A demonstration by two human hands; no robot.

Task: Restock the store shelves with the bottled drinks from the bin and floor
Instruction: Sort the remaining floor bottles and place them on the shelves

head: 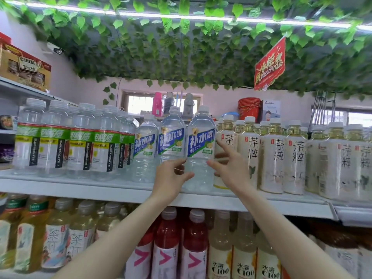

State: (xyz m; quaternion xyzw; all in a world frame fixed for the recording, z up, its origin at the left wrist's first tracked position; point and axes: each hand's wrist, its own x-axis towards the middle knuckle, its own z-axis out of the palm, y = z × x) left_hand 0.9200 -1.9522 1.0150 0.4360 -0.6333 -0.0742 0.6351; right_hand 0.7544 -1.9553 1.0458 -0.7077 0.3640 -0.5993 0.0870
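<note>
The blue-labelled bottles point(201, 146) are clear, white lettering on blue. The electrolyte bottles point(54, 143) wear green, white and black bands. The tea bottles point(273, 156) are cream with black characters. The shelf point(80, 188) is white.

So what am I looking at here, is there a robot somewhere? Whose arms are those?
No robot: these are a person's two bare arms, seen from one camera worn on their head, facing a shop shelf. The left hand pinches the lower part of a clear blue-label bottle at the shelf's front; the right hand touches its other side with spread fingers. To its left stand green-label bottles, to its right pale tea bottles, and red drinks on the shelf below.
</note>
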